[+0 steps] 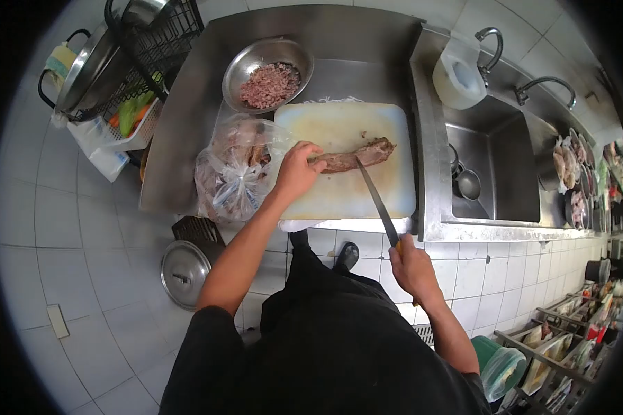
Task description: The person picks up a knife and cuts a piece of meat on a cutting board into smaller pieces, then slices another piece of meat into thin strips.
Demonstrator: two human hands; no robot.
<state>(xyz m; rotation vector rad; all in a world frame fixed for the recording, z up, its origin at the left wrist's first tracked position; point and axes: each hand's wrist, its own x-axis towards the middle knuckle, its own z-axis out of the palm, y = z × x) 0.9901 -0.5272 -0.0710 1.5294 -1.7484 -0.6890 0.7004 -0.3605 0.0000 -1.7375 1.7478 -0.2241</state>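
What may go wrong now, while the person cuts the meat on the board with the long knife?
1. The left hand holds the meat close to the knife blade; a slip might cut the fingers.
2. The cutting board lies near the front edge of the counter, so it may shift under pressure.

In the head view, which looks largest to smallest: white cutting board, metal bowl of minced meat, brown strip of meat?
1. White rectangular cutting board
2. Round metal bowl of minced meat
3. Long brown strip of meat
All lie on one steel counter, so nearness hardly matters.
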